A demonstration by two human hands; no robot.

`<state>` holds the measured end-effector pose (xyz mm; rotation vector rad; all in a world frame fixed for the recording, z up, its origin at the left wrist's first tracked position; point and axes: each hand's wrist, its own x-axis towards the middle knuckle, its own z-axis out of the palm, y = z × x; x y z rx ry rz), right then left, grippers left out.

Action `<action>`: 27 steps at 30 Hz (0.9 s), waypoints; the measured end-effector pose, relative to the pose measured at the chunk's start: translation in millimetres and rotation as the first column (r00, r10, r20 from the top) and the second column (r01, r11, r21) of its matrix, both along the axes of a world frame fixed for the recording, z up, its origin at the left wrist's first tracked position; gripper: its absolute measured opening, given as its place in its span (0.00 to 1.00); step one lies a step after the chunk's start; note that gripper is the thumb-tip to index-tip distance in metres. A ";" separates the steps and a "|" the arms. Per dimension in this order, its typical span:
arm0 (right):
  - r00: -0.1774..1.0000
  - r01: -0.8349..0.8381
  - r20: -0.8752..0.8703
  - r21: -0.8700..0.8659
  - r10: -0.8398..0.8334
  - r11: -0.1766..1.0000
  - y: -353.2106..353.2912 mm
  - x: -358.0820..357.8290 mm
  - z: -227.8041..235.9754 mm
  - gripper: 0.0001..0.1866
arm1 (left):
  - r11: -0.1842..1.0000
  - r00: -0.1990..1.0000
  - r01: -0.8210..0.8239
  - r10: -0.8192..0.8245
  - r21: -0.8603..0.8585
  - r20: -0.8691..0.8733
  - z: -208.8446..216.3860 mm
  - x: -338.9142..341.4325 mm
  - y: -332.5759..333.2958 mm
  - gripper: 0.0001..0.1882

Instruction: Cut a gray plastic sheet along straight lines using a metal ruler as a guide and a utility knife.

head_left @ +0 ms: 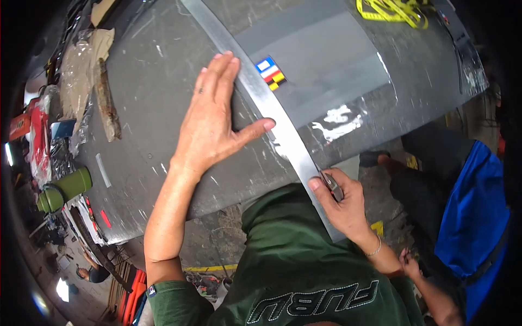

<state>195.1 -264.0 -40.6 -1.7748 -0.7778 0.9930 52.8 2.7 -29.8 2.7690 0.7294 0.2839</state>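
Note:
My left hand [209, 125] lies flat with its fingers out, the fingertips and thumb pressing on a long metal straightedge [253, 89]. The straightedge runs slantwise over a grey sheet [321, 60] and past the table's near edge. Close to that edge, my right hand [345, 204] is closed round a dark utility knife [333, 187], its thumb against the straightedge. Whether the blade is out I cannot tell. A small multicoloured sticker [270, 73] sits on the sheet beside the straightedge.
The dark, scratched table [141, 179] carries a yellow strap bundle [399, 11] at far right. Plastic wrapping [79, 81], a worn wooden strip [106, 100] and a green bottle [65, 190] are at left. A person in blue [473, 206] stands close by on my right.

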 end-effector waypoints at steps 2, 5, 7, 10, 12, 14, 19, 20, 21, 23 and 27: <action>1.000 0.008 -0.008 -0.028 -0.008 1.000 0.4 -0.7 -0.2 0.08 | 1.000 1.000 0.005 -0.005 -0.012 0.006 1.8 0.1 0.4 0.63; 1.000 0.008 -0.019 0.002 -0.008 1.000 0.6 -0.7 -0.9 0.08 | 1.000 1.000 0.002 -0.001 -0.023 0.017 1.3 -0.7 -0.6 0.64; 1.000 0.004 -0.015 0.002 -0.004 1.000 -0.2 -0.6 -0.5 0.07 | 1.000 1.000 0.003 -0.002 -0.027 0.018 0.3 -1.8 -1.1 0.63; 1.000 -0.007 0.009 -0.002 0.007 1.000 -1.0 -0.5 0.0 0.07 | 0.999 1.000 0.004 -0.004 -0.032 0.013 -1.1 -2.4 -0.8 0.64; 1.000 -0.002 0.010 -0.024 0.002 1.000 -0.8 -0.7 -0.2 0.07 | 1.000 1.000 0.005 -0.005 -0.022 0.013 -1.6 -1.9 -0.3 0.64; 1.000 0.007 0.001 0.022 -0.007 1.000 -0.6 -1.0 -0.7 0.07 | 1.000 1.000 0.003 -0.003 -0.006 0.014 -1.5 -1.2 -0.5 0.65; 0.999 -0.034 0.025 0.001 0.034 0.999 -2.2 1.6 -2.0 0.07 | 1.000 1.000 0.001 0.000 -0.023 0.017 -1.1 -1.3 -0.8 0.65; 0.998 -0.045 0.030 -0.013 0.046 0.999 -2.7 2.1 -2.2 0.07 | 1.000 1.000 0.002 -0.001 -0.024 0.016 -1.1 -1.4 -0.7 0.65; 0.998 -0.053 0.036 -0.037 0.054 0.998 -3.2 2.4 -2.3 0.07 | 1.000 1.000 0.004 -0.004 -0.023 0.013 -1.3 -1.6 -0.5 0.65; 0.998 -0.051 0.019 -0.021 0.052 0.998 -3.8 2.4 -2.2 0.07 | 1.000 1.000 0.010 -0.010 -0.021 0.009 -1.8 -1.8 0.0 0.66; 0.999 -0.040 0.013 -0.020 0.041 0.999 -3.8 1.7 -0.9 0.08 | 1.000 1.000 0.004 -0.004 -0.021 0.002 -2.5 -1.5 0.1 0.67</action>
